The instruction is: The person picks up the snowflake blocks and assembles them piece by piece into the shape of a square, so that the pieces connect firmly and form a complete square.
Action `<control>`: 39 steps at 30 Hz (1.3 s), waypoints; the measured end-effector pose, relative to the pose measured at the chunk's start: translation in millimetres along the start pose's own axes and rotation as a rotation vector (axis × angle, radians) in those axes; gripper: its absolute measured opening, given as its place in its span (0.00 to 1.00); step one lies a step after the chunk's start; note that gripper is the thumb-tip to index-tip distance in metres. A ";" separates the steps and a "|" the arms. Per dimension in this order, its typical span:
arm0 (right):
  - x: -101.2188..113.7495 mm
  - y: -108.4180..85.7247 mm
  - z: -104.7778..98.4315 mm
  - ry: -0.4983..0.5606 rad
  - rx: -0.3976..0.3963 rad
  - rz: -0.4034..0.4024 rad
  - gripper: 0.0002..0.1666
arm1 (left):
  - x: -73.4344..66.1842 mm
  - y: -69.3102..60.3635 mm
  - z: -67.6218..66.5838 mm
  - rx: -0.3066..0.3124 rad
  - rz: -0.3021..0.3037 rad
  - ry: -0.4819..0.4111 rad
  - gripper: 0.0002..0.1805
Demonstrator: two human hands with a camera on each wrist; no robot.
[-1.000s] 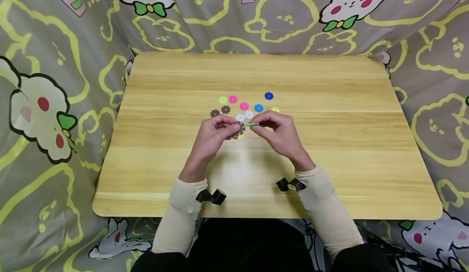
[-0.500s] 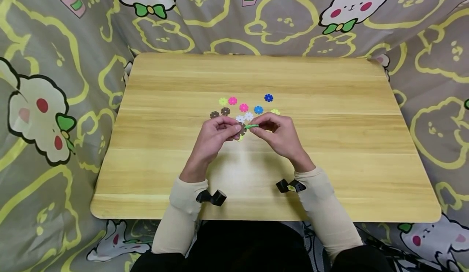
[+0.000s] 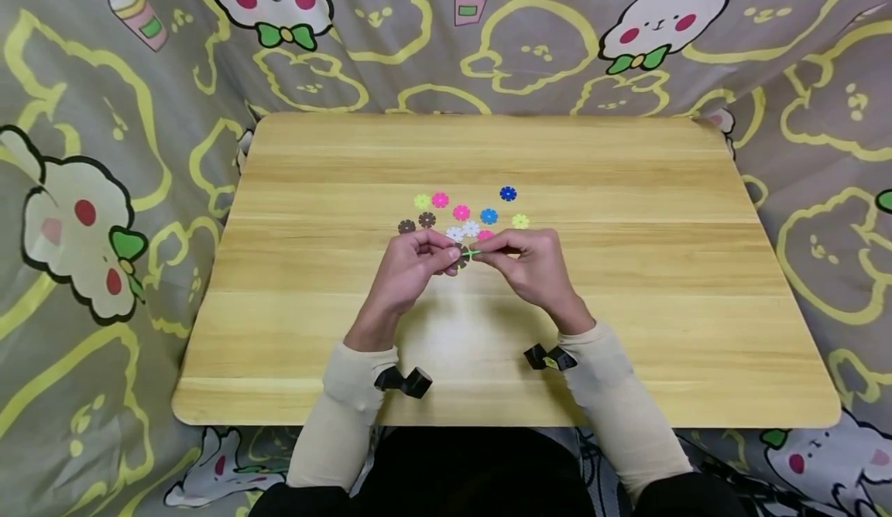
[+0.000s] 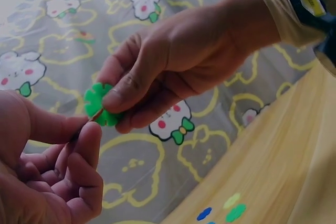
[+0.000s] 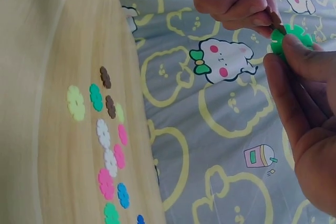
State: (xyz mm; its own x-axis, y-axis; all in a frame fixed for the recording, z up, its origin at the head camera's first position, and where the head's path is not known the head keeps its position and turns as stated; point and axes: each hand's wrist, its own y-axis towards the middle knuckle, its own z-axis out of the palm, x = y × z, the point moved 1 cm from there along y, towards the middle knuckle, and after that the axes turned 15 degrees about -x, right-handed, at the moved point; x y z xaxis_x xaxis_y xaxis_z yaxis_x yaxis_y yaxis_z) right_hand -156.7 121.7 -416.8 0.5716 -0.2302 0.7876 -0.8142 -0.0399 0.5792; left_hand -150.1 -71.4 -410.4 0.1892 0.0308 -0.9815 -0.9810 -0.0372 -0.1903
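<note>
Close together above the table, my two hands each pinch a notched plastic snowflake disc. In the head view my left hand (image 3: 407, 273) holds a brown disc (image 5: 275, 21), seen nearly edge-on in the right wrist view. My right hand (image 3: 540, 273) grips a green disc (image 4: 95, 97) between thumb and fingers. The discs meet at their edges, crossing at an angle; how deep the notches sit in each other cannot be told. Fingers hide part of both. Just beyond the hands lie two white discs (image 5: 103, 133) and a pink disc (image 3: 485, 235).
More loose discs lie flat behind the hands: two brown (image 3: 427, 220), a dark blue (image 3: 508, 193), a lighter blue (image 3: 489, 216), pink (image 3: 440, 200) and yellow-green ones (image 3: 520, 221). The wooden table (image 3: 279, 331) has patterned cloth (image 3: 390, 53) hanging around it.
The green disc has moved left against the brown one, and my right fingers have straightened somewhat. A pink disc now shows beside the right fingertips. The head view has tilted slightly.
</note>
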 end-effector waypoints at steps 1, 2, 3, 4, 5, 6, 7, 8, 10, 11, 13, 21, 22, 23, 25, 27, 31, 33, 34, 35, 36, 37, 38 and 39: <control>0.2 -0.2 0.3 0.001 -0.003 -0.007 0.05 | -0.1 -0.2 0.4 0.000 0.002 0.001 0.07; 0.5 -0.4 0.7 0.005 -0.004 -0.013 0.05 | 0.1 -0.2 0.7 0.000 0.003 0.001 0.07; 1.1 -0.6 1.0 0.006 -0.004 -0.017 0.05 | 0.5 -0.1 0.7 -0.002 0.001 -0.003 0.07; 1.7 -0.4 1.4 0.009 -0.001 -0.018 0.05 | 0.7 0.1 0.4 -0.004 -0.001 -0.003 0.07; 1.9 -0.1 1.7 0.008 0.003 -0.017 0.05 | 1.1 0.5 0.0 -0.004 -0.006 -0.007 0.07; 2.2 0.3 1.8 0.008 0.009 -0.014 0.05 | 1.4 0.9 -0.5 -0.004 -0.011 -0.013 0.07; 2.2 1.0 1.8 0.004 0.016 -0.007 0.04 | 1.3 1.3 -1.0 -0.003 -0.017 -0.019 0.07; 2.2 1.9 1.4 0.006 0.026 0.010 0.05 | 1.4 1.9 -1.6 -0.002 -0.024 -0.026 0.07; 0.0 4.6 0.3 0.015 0.065 0.076 0.11 | 0.4 2.8 -3.4 -0.013 -0.031 -0.032 0.08; -2.4 5.7 -0.2 0.011 0.089 0.126 0.13 | -0.2 3.2 -4.5 -0.020 -0.032 -0.038 0.08; -9.6 7.3 0.3 -0.051 0.151 0.215 0.15 | -2.0 3.8 -7.2 -0.041 -0.032 -0.039 0.08; -55.6 -2.2 37.3 -0.548 0.602 0.227 0.17 | -4.6 5.7 -16.1 -0.086 -0.041 -0.048 0.06; -59.3 -4.3 41.9 -0.578 0.630 0.226 0.18 | -4.6 5.7 -16.2 -0.084 -0.040 -0.050 0.06; -62.7 -6.6 45.7 -0.599 0.650 0.223 0.18 | -4.4 5.5 -16.1 -0.082 -0.038 -0.050 0.07; -67.0 -10.0 50.9 -0.623 0.664 0.215 0.16 | -4.9 5.2 -15.3 -0.079 -0.033 -0.046 0.07; -69.9 -12.2 54.4 -0.634 0.658 0.205 0.12 | -5.1 5.2 -14.1 -0.075 -0.025 -0.041 0.07; -70.9 -15.2 59.2 -0.645 0.625 0.165 0.10 | -4.5 5.1 -12.7 -0.073 -0.021 -0.033 0.07; -71.8 -17.0 61.9 -0.651 0.599 0.147 0.10 | -3.9 4.9 -12.3 -0.070 -0.025 -0.028 0.07; -72.6 -18.1 63.3 -0.650 0.583 0.139 0.10 | -3.5 4.8 -12.0 -0.070 -0.026 -0.027 0.07; -73.6 -19.1 64.5 -0.654 0.569 0.136 0.10 | -3.1 4.8 -11.5 -0.070 -0.026 -0.026 0.07; -74.6 -19.8 65.5 -0.657 0.555 0.133 0.09 | -2.7 5.0 -11.1 -0.068 -0.025 -0.025 0.07; -75.5 -20.3 66.2 -0.657 0.543 0.131 0.10 | -2.5 5.2 -10.5 -0.069 -0.024 -0.021 0.07; -76.3 -20.7 66.5 -0.661 0.533 0.130 0.09 | -2.7 5.5 -10.0 -0.068 -0.021 -0.020 0.08; -76.8 -20.6 66.4 -0.662 0.526 0.131 0.09 | -3.0 5.8 -9.4 -0.067 -0.018 -0.019 0.08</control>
State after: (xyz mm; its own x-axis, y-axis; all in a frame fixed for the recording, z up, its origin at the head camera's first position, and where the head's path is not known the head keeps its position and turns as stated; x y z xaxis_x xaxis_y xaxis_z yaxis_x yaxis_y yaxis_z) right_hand -190.6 75.7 -503.2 0.4257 -0.7786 0.4610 -0.9044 -0.3819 0.1903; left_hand -155.9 -81.2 -408.8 0.2053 0.0515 -0.9773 -0.9723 -0.1032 -0.2097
